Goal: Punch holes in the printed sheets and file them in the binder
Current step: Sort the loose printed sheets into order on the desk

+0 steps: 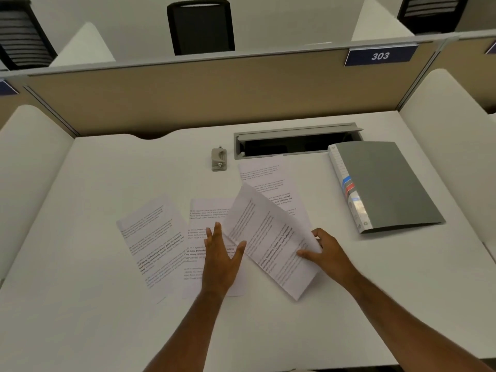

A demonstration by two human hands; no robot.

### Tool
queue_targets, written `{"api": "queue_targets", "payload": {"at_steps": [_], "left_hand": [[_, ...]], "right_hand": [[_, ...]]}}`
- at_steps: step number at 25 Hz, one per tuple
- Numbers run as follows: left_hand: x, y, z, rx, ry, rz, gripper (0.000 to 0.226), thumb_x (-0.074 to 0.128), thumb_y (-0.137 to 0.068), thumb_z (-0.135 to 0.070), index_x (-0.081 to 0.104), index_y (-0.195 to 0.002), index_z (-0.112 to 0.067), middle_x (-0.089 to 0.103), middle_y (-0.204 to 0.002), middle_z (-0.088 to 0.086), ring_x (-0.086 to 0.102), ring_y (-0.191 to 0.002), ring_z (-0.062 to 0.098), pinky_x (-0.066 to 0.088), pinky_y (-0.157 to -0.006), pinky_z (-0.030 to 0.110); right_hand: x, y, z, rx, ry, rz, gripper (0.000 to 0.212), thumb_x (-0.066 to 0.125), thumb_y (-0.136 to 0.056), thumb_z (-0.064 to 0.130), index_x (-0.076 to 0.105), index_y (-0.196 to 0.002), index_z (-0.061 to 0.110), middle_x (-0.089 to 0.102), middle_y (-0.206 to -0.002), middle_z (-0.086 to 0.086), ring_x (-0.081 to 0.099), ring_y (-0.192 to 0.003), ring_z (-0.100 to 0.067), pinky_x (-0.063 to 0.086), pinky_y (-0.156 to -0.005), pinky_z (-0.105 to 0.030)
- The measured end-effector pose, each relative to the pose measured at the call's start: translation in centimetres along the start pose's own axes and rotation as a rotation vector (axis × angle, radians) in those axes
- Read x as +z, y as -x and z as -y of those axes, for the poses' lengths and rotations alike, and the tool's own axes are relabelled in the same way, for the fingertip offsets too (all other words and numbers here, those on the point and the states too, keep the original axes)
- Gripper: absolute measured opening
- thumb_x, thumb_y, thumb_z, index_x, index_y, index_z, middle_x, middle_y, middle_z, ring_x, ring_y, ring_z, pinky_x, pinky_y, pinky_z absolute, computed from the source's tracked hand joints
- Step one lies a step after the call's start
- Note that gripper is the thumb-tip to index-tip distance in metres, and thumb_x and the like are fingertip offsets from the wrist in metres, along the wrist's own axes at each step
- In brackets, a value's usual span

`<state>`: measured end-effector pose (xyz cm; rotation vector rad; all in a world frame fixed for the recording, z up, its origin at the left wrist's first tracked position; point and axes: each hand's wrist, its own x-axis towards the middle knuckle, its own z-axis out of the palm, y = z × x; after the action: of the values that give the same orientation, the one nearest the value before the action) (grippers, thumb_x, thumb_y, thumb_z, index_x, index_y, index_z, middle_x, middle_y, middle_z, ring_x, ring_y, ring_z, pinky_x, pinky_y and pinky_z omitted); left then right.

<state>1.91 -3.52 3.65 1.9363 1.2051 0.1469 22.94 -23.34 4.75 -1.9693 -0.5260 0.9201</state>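
Clearly early on, the right hand (328,253) pinches one printed sheet (271,242) mid-counter, the left hand (220,253) rests spread and empty on another sheet (212,237), with hole punch (219,159) untouched and binder (386,183) closed toward the far-right corner.

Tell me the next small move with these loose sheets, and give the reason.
Probably lay the lifted sheet, pinched in the right hand, onto the middle sheet under the open left hand, starting one stack. Four printed sheets lie scattered, the hole punch stands untouched at the back, and the grey binder is closed, so gathering comes before punching.
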Motion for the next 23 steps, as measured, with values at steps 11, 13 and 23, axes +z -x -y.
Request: {"api": "queue_targets", "payload": {"at_steps": [11,13,23], "left_hand": [[0.2,-2.1,-5.0,-0.159,0.916,0.091,0.047,0.069,-0.097,-0.033,0.053,-0.141,-0.031,0.072,-0.128,-0.004,0.072,-0.113,0.017,0.061,-0.092,0.045],[0.0,-2.2,-5.7,-0.132,0.871,0.048,0.044,0.072,-0.095,-0.022,0.057,-0.136,-0.031,0.072,-0.125,-0.009,0.073,-0.108,0.012,0.063,-0.083,0.037],[-3.3,-5.4,-2.9,-0.128,0.735,-0.075,0.06,0.071,-0.096,-0.019,0.045,-0.148,-0.033,0.062,-0.138,-0.012,0.063,-0.121,0.01,0.058,-0.08,0.019]], "right_hand": [[4.0,-0.8,4.5,-0.003,-0.438,-0.067,0.05,0.085,-0.076,0.024,0.06,-0.119,0.017,0.074,-0.113,-0.001,0.075,-0.097,-0.02,0.063,-0.079,-0.036],[4.9,-1.2,4.7,-0.003,-0.433,-0.063,0.044,0.083,-0.079,0.024,0.059,-0.116,0.017,0.073,-0.113,0.001,0.075,-0.096,-0.016,0.062,-0.074,-0.028],[4.6,-6.2,2.5,-0.087,0.045,-0.087,0.042,0.065,-0.096,0.033,0.048,-0.134,0.028,0.052,-0.14,0.006,0.053,-0.127,-0.018,0.048,-0.098,-0.026]]}}
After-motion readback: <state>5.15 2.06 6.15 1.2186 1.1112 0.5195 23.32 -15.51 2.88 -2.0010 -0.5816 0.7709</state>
